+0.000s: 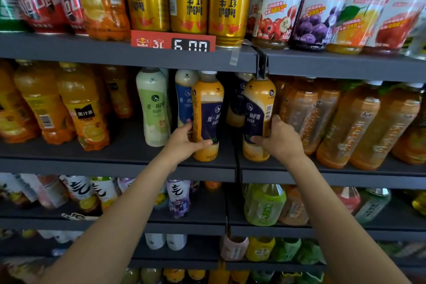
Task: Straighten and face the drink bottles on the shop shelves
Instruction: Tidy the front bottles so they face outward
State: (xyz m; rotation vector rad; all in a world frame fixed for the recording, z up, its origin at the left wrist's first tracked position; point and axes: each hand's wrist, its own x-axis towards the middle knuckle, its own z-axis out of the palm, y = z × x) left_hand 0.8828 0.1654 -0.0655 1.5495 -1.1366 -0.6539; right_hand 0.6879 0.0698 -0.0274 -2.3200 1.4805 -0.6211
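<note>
Milk tea bottles, yellow with dark blue labels, stand at the front edge of the middle shelf [115, 163], and the person holds one in each hand. The left hand [184, 139] grips the left milk tea bottle [207, 115] low on its body, the thumb across the front and the fingers curled behind. The right hand [280, 137] grips the right milk tea bottle [259, 117] in the same way, the fingers round its right side. Both bottles are upright; the label of the left one faces forward, while the right one shows its barcode on the side. Between the two hands a dark gap separates them, with another bottle standing deeper in it. Just to the left of the left hand stands a green-labelled bottle [154, 108], and a blue-and-cream bottle [184, 97] is just behind the held one. To the right of the right hand, orange tea bottles [350, 127] lean in a row. Above the hands, golden Red Bull cans [189, 4] stand over a red price tag [173, 41].
</note>
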